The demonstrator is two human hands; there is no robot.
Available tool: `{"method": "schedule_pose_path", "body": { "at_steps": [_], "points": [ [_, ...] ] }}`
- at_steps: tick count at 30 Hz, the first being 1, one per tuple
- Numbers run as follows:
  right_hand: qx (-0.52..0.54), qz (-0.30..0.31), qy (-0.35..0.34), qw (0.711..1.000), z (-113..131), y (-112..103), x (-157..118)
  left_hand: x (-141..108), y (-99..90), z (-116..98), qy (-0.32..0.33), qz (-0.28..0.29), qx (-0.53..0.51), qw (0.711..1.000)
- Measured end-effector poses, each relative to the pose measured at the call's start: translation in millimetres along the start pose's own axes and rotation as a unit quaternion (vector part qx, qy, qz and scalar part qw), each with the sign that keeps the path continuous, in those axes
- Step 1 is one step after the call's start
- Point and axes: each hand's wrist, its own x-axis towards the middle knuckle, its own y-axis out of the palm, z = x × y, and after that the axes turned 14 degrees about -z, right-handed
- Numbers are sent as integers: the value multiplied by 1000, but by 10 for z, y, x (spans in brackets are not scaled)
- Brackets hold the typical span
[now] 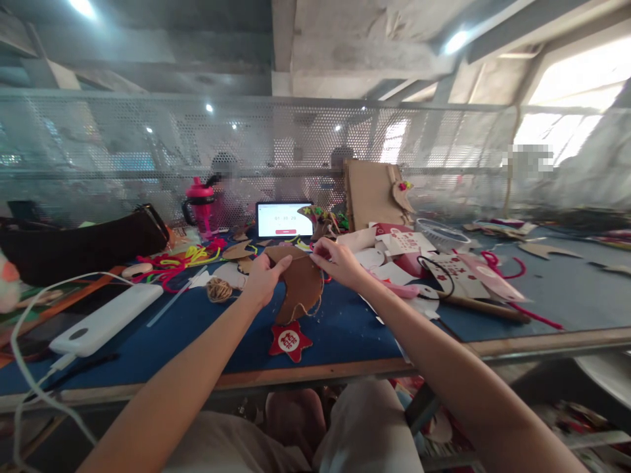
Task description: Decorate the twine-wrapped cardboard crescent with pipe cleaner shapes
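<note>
Brown craft cut-out (302, 282) held up over the blue tabletop (345, 341) and gripped by both hands! Left hand (263, 279) clamped on its left edge, thumb pressed across the face, the other fingers out of sight behind it; right hand (335, 263) closed on the top edge, fingertips (316, 246) pinching firmly, no gap showing in either grip. Loose twine (315, 309) running along the lower rim. Just below, a red star ornament (290, 340) with a white round badge, lying apart from the cut-out. Further left, a ball of jute twine (218, 289) — then tangled neon pipe cleaners (177, 263) and a white power bank (106, 320).
</note>
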Motion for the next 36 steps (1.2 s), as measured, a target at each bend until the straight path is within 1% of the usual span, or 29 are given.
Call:
{"method": "schedule_pose_path", "body": {
  "at_steps": [6,13,19,24,28,34,36],
  "points": [
    [21,3,16,1000,-11,2,0,-5,-4,-4,1,2,14,1000],
    [26,16,32,999,-57,14,6,5,-12,12,19,7,29,999],
    [56,33,86,994,-25,43,4,0,-5,4,32,10,38,999],
    [77,47,60,994,54,111,14,9,-8,21,23,-5,44,999],
    [71,31,57,995,62,164,15,13,-21,42,4,-14,40,999],
    [72,28,55,995,46,180,12,16,-27,58,-1,11,31,999],
    [71,28,57,995,47,180,9,17,-25,56,-8,11,31,999]
  ]
}}
